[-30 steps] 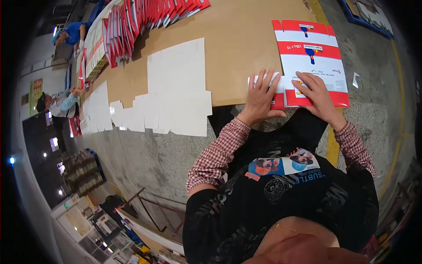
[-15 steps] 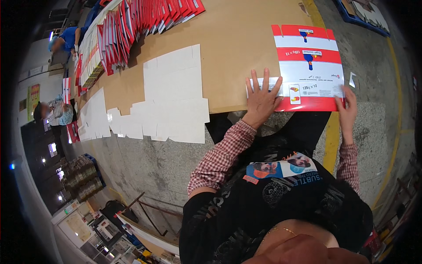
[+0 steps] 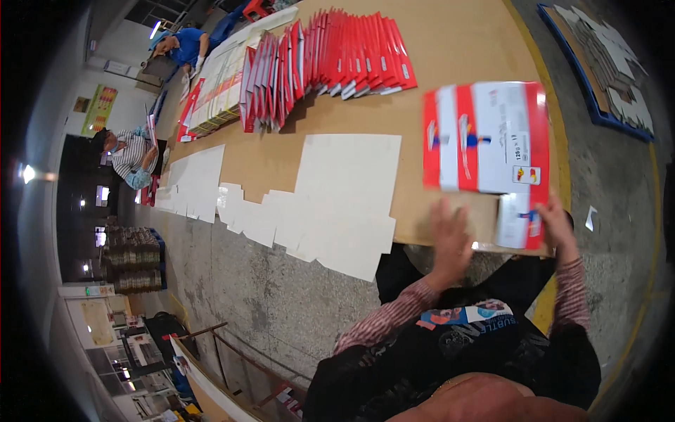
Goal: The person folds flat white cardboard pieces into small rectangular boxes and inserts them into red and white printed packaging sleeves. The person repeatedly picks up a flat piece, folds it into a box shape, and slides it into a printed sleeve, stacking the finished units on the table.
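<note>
A flat red and white printed carton point(image 3: 498, 137) lies at the right end of the table, with a narrower flap point(image 3: 519, 221) extending toward me at the near edge. My right hand point(image 3: 560, 228) grips the flap's right edge. To the left of the flap, my left hand point(image 3: 450, 235) hovers over or rests on the brown tabletop, smeared by motion; its fingers look stretched and apart, and nothing shows in them. White blank carton sheets point(image 3: 344, 204) lie spread along the near edge to the left.
Along the far side stand many folded red cartons point(image 3: 365, 53) in a leaning row, beside a strapped stack point(image 3: 218, 109). Two co-workers point(image 3: 188, 49) are at the far left. A blue pallet point(image 3: 598, 91) with grey-white board sits at the right. A white scrap point(image 3: 590, 218) lies on the floor.
The carton has turned about a quarter clockwise on the table, its flap now toward me. My left hand has come off the carton; my right hand stays at its edge. The view has shifted.
</note>
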Demonstrator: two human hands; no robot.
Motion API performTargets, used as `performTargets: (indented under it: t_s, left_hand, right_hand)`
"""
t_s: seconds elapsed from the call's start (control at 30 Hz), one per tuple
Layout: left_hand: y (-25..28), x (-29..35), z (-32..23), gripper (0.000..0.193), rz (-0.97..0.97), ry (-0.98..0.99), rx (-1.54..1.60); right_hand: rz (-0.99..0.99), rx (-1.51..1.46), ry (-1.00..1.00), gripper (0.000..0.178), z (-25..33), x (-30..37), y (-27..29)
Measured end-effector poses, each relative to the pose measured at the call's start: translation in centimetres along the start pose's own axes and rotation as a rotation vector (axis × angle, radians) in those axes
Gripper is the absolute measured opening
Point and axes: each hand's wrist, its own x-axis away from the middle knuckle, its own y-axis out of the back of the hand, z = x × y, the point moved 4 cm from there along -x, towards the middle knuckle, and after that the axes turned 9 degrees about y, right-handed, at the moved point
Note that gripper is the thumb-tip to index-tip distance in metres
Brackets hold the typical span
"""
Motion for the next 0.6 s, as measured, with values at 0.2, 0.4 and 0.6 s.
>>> performTargets:
  t_s: [0.2, 0.4, 0.6]
  left_hand:
    - [14.9, 4.4, 8.1, 0.085, -0.089, 0.323, -0.512]
    - [15.5, 7.1, 11.4, 0.081, 0.069, 0.341, -0.650]
    - [19.5, 4.6, 11.7, 0.044, 0.174, 0.053, -0.507]
  right_hand:
    - [0.225, 0.631, 0.233, 0.057, 6.6, -23.1, 8.3]
    - [-0.111, 0.480, 0.329, 0.050, 3.7, -50.3, -8.2]
    - [-0.104, 0.690, 0.533, 0.040, 5.7, -51.7, -15.8]
